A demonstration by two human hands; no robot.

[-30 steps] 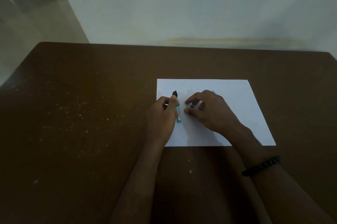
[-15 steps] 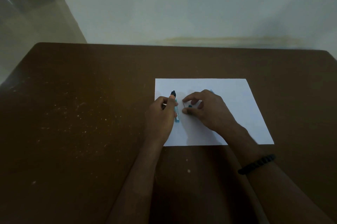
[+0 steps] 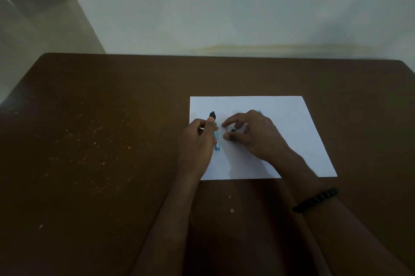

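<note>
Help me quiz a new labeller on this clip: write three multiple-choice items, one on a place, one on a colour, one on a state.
1. Where does the slim teal plastic case lie?
A. On the white rectangular paper sheet
B. On the floor
C. In a drawer

2. What colour is the beaded bracelet on the right wrist?
A. Red
B. White
C. Black

3. What is the right hand doing?
A. Lying flat
B. Pinching a thin dark stick
C. Curled into an empty fist

Answers:
1 A: the case rests on the sheet beside the left hand, which grips a black-tipped pen.
2 C: the beads show black.
3 B: thumb and forefinger close on the stick.
</note>
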